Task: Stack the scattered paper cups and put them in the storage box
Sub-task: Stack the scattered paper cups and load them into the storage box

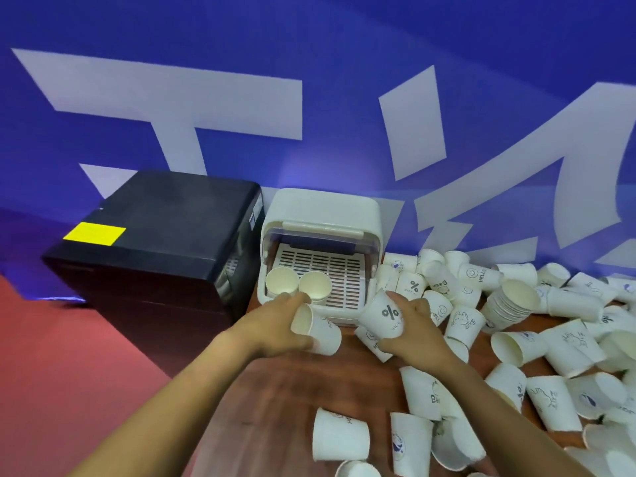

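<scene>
Two cup stacks point(297, 285) stand inside the open white storage box point(321, 215) at frame centre, so the job looks barely begun. Dozens of loose paper cups point(537, 339) litter the wooden table point(275, 390) across the right and lower right. The left hand point(275, 325) grips one cup point(316, 327); the right hand point(411, 330) grips another point(383, 316) marked with a percent sign, both just before the box. A black cabinet point(165, 242) crowds the box's left; its right side is free but cups hem the approach
</scene>
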The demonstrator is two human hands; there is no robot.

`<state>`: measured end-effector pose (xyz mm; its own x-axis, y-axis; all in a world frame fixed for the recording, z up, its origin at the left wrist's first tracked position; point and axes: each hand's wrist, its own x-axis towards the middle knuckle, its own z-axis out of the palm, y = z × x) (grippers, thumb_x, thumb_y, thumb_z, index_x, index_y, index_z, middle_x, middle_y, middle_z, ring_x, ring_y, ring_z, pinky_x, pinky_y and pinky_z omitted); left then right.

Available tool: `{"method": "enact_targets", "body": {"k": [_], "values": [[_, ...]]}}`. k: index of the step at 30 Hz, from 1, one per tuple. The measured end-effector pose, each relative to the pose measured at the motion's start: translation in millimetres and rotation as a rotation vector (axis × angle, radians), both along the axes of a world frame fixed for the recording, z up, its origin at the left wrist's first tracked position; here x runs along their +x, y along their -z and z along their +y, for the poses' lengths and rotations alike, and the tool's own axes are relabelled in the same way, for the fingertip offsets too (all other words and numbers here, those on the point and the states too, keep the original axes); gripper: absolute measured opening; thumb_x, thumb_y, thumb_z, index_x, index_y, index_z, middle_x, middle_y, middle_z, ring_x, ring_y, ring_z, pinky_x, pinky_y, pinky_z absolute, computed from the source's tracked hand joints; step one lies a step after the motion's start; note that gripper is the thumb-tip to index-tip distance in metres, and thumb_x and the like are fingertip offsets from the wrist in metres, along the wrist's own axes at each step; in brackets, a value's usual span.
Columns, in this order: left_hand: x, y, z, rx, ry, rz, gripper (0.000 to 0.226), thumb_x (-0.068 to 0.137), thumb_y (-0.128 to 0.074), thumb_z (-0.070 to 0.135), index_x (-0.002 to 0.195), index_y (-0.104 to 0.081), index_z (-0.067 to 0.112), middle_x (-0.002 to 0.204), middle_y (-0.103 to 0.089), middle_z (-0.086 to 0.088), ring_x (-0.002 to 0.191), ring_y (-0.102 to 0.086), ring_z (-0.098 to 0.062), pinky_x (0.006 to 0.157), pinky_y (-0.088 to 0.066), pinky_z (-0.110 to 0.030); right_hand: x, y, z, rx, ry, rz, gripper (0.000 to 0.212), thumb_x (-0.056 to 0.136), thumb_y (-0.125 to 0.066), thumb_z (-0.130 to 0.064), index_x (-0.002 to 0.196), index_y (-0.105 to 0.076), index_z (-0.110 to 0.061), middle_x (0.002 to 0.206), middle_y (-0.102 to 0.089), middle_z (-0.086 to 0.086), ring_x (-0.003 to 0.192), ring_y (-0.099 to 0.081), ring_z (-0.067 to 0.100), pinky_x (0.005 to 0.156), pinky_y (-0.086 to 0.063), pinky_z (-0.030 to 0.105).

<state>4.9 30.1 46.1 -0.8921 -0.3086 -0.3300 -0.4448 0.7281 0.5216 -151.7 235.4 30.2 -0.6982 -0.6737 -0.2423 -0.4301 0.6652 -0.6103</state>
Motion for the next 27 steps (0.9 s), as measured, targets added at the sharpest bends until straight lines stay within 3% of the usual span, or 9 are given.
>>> {"method": "enact_targets", "body": {"k": [3,6,8,11,14,19,23,27], "values": [[1.9,-6.4,-19.4,-0.037,0.0,0.012,0.078,0.075,-0.066,0.057,0.139,-0.03,0.032,0.134,-0.044,0.002,0.118,-0.047,-0.02,0.099,-0.044,-0.041,3.7,2.3,-19.2,0.026,0.005,0.021,0.097,0.061,-0.072,-0.045,0.142,-0.019,-0.046,0.11,-0.027,-0.004,0.103,-0.044,0.014,0.092,-0.046,0.032],[2.4,-14.0,-39.0,-0.054,0.004,0.036,0.077,0.077,-0.066,0.056,0.14,-0.031,0.031,0.136,-0.043,0.002,0.123,-0.044,-0.02,0.101,-0.041,-0.038,11.7,-2.3,-36.9,0.018,-0.05,-0.004,0.1,0.07,-0.07,-0.041,0.144,-0.006,-0.053,0.127,-0.022,-0.006,0.115,-0.044,0.016,0.089,-0.042,0.027],[1.3,-18.0,-51.0,-0.072,0.011,0.057,0.074,0.078,-0.065,0.055,0.14,-0.032,0.031,0.137,-0.044,0.003,0.125,-0.042,-0.02,0.102,-0.04,-0.037,18.5,-7.5,-48.2,0.061,-0.102,0.003,0.097,0.07,-0.065,-0.045,0.145,-0.006,-0.052,0.141,-0.018,-0.008,0.124,-0.04,0.017,0.086,-0.036,0.025],[-1.6,-21.3,-67.0,-0.082,0.033,0.087,0.074,0.079,-0.065,0.054,0.141,-0.033,0.032,0.139,-0.043,0.005,0.127,-0.041,-0.02,0.102,-0.039,-0.037,25.2,-7.3,-63.7,0.046,-0.105,0.001,0.093,0.071,-0.065,-0.045,0.145,-0.01,-0.052,0.15,-0.026,-0.007,0.13,-0.038,0.016,0.097,-0.037,0.029],[-6.6,-23.3,-82.4,-0.111,0.037,0.108,0.076,0.079,-0.065,0.054,0.143,-0.031,0.031,0.141,-0.041,0.004,0.128,-0.039,-0.022,0.104,-0.038,-0.038,31.4,-6.9,-78.2,0.02,-0.056,0.008,0.088,0.075,-0.067,-0.04,0.143,-0.014,-0.053,0.145,-0.039,-0.005,0.127,-0.042,0.016,0.094,-0.037,0.028],[-16.2,-25.5,-102.7,-0.131,-0.007,0.161,0.074,0.081,-0.064,0.052,0.145,-0.031,0.033,0.142,-0.034,0.005,0.131,-0.03,-0.022,0.104,-0.036,-0.036,29.2,-3.2,-97.5,-0.024,0.016,-0.001,0.098,0.069,-0.071,-0.035,0.141,-0.008,-0.059,0.142,-0.031,-0.004,0.124,-0.044,0.017,0.092,-0.04,0.028],[-23.7,-20.6,-111.1,-0.108,-0.066,0.21,0.072,0.082,-0.066,0.049,0.144,-0.033,0.035,0.137,-0.035,0.006,0.129,-0.026,-0.018,0.102,-0.038,-0.035,18.6,2.9,-109.9,-0.067,0.023,0.023,0.096,0.065,-0.076,-0.032,0.138,-0.017,-0.046,0.134,-0.033,-0.003,0.11,-0.049,0.014,0.082,-0.042,0.026],[-31.8,-12.5,-109.4,-0.111,-0.06,0.232,0.074,0.082,-0.065,0.049,0.146,-0.03,0.034,0.135,-0.036,0.008,0.128,-0.028,-0.017,0.105,-0.038,-0.035,11.7,12.8,-118.8,-0.155,0.092,-0.005,0.078,0.071,-0.075,-0.047,0.128,-0.022,-0.038,0.127,-0.043,-0.005,0.103,-0.052,0.014,0.081,-0.046,0.03]]}}
